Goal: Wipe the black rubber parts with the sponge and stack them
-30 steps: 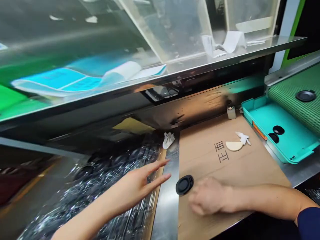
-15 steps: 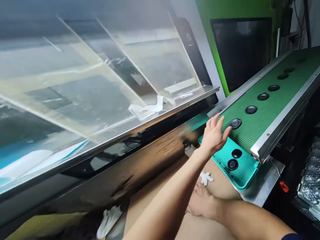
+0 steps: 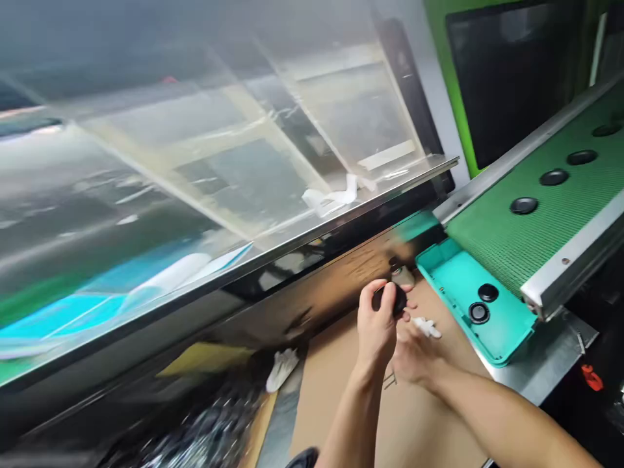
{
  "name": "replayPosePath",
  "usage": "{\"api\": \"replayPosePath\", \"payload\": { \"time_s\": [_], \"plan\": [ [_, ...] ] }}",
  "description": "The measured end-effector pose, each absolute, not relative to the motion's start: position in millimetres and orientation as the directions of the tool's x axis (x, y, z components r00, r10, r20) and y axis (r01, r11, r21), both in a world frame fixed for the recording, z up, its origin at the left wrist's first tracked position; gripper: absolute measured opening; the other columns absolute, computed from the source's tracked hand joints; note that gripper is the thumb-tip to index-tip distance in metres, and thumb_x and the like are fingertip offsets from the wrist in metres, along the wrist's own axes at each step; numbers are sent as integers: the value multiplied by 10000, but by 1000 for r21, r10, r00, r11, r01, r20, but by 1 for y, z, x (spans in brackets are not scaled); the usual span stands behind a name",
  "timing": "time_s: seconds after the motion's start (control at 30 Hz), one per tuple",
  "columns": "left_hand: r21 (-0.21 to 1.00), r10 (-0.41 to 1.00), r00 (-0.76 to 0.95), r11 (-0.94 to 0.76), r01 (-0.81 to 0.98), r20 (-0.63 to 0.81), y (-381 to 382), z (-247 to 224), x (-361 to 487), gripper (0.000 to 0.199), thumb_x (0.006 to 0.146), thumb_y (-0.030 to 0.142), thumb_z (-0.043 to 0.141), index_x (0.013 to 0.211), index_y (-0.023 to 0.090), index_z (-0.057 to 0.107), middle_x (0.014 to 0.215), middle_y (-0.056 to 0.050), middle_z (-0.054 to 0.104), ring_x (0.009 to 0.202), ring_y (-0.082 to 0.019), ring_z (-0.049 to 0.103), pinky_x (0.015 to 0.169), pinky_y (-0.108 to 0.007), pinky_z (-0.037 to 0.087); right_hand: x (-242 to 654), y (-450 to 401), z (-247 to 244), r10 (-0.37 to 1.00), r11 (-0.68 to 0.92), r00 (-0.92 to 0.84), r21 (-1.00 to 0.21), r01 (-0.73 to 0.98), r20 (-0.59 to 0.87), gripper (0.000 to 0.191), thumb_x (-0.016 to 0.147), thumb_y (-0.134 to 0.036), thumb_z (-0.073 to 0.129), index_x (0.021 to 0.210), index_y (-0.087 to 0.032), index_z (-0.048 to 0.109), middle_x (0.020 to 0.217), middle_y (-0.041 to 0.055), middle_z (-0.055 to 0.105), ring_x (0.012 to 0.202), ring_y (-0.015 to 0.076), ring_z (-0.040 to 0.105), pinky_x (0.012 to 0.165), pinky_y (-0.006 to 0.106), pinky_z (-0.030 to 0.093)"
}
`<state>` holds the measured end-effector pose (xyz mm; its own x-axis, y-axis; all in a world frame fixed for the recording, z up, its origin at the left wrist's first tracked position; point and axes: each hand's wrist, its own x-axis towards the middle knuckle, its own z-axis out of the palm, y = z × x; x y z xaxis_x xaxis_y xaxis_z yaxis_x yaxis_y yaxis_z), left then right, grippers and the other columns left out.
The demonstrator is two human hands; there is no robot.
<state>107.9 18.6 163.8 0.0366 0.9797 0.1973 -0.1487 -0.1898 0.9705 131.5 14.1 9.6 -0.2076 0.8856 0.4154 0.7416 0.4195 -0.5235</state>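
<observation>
My left hand (image 3: 377, 325) is closed round a dark round part (image 3: 390, 299) above the cardboard (image 3: 336, 383). Close against it on the right is my right hand (image 3: 414, 354), its fingertips by the part's edge. Thin metal prongs (image 3: 390, 379) stick out below my right palm; what its fingers grip is hidden. Two black round parts lie in the teal tray (image 3: 453, 270), one (image 3: 488, 292) behind the other (image 3: 479, 312). More black discs (image 3: 524, 205) sit spaced out on the green conveyor belt (image 3: 492, 234).
A small white piece (image 3: 426, 327) lies beside my right hand. Behind, a slanted clear panel (image 3: 244, 169) has a metal ledge (image 3: 409, 182). A white glove (image 3: 281, 369) lies at the lower left. An orange-red object (image 3: 591, 377) hangs at the right.
My left hand has come back from the belt's end to my right hand, now holding a black part. The disc nearest the belt's end is gone. The view has shifted left.
</observation>
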Motion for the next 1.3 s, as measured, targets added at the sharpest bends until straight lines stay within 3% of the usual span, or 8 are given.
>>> {"api": "replayPosePath", "payload": {
  "time_s": [0.1,0.2,0.37,0.5,0.8,0.9,1.1,1.3],
  "plan": [
    [933,982,-186,-86,-348,21,6,107,40,554,902,725,528,1108,212,570,857,-62,746,537,-142,653,421,-205,416,145,17,19,896,314,-24,-596,739,443,255,1005,-313,523,1175,-190,668,1130,103,680,1023,257,562,934,383,427],
    [836,961,-192,66,-545,-200,2,55,9,466,1016,591,409,1078,187,632,922,-84,752,618,-141,696,497,-221,501,144,18,22,861,297,118,-678,672,495,325,1014,-344,546,1275,-181,647,1201,115,668,1114,258,539,992,375,417],
    [614,947,83,267,-743,-312,5,17,3,360,1033,399,422,1128,167,680,1183,-133,735,1099,-222,718,975,-371,574,107,-12,8,833,469,-101,-596,652,544,324,999,-297,533,1260,-176,681,1251,130,651,1120,269,523,1018,410,417],
    [533,942,184,312,-787,-280,9,13,-9,359,998,399,468,1168,168,684,1270,-136,709,1223,-259,663,1114,-462,494,89,-22,9,804,537,-245,-483,692,542,381,1007,-271,451,1309,-187,667,1369,156,589,1120,286,510,989,450,415],
    [493,956,157,263,-829,-246,13,11,-7,348,1005,333,424,1145,166,695,1288,-123,699,1247,-244,646,1113,-421,502,96,-9,29,852,441,-200,-456,773,484,411,1032,-225,329,1167,-169,713,1117,145,680,960,263,539,938,430,414],
    [498,956,168,270,-824,-240,12,12,-8,349,1013,346,415,1107,169,700,1269,-125,704,1243,-253,647,1104,-445,512,96,-11,26,809,523,-285,-406,749,515,397,1036,-286,381,1300,-194,663,1291,143,636,1044,278,528,974,438,403],
    [537,958,145,260,-802,-248,12,12,-11,347,1019,338,415,1023,154,709,1228,-137,711,1198,-239,664,1062,-413,545,107,3,15,831,479,-276,-368,797,484,373,1001,-298,481,1322,-213,654,1284,136,642,1107,300,523,983,447,418],
    [548,959,140,256,-796,-245,15,15,-14,387,1039,370,387,1143,166,699,1273,-144,705,1232,-251,646,996,-437,576,135,18,15,846,432,-100,-563,705,523,446,952,-335,575,1367,-171,586,1257,156,598,1157,293,565,1025,439,453]
  ]
}}
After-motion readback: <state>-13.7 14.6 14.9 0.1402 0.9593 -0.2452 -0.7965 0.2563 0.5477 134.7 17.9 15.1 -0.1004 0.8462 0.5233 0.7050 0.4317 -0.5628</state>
